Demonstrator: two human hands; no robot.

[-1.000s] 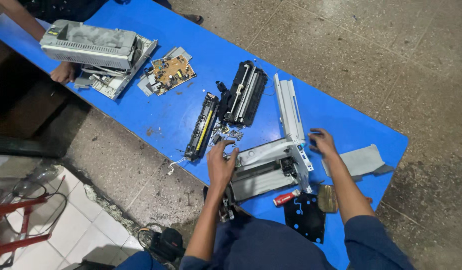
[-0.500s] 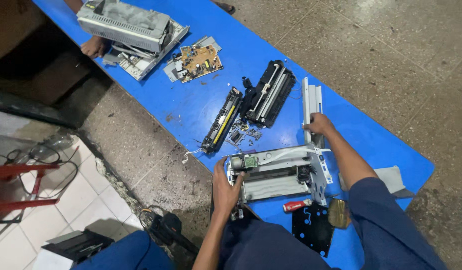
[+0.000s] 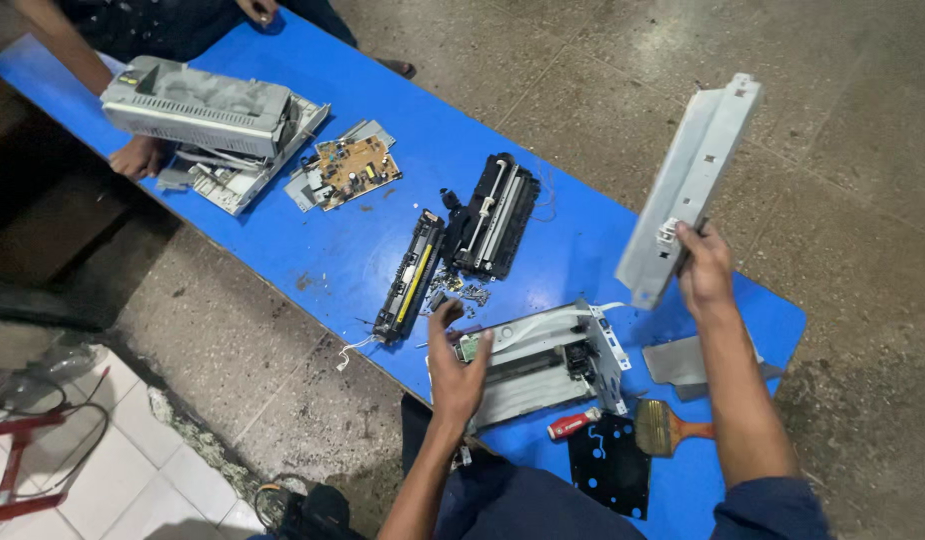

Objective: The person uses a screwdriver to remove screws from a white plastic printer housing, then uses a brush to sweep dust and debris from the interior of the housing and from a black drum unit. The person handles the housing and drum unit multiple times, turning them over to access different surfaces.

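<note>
Head view: left hand (image 3: 455, 368) rests with fingers spread loose on the near end of the grey metal-and-plastic printer frame (image 3: 543, 360), apparently steadying it on the blue bench (image 3: 583, 250). Farther out, right hand (image 3: 705, 270) grips the long pale-grey plastic side panel (image 3: 691, 185) near its lower end, fingers wrapped round one edge, panel raised clear and tilted.

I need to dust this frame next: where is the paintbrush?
In the head view, the paintbrush lies on the blue table near its right end, beside the black perforated plate and below the right hand.
</note>
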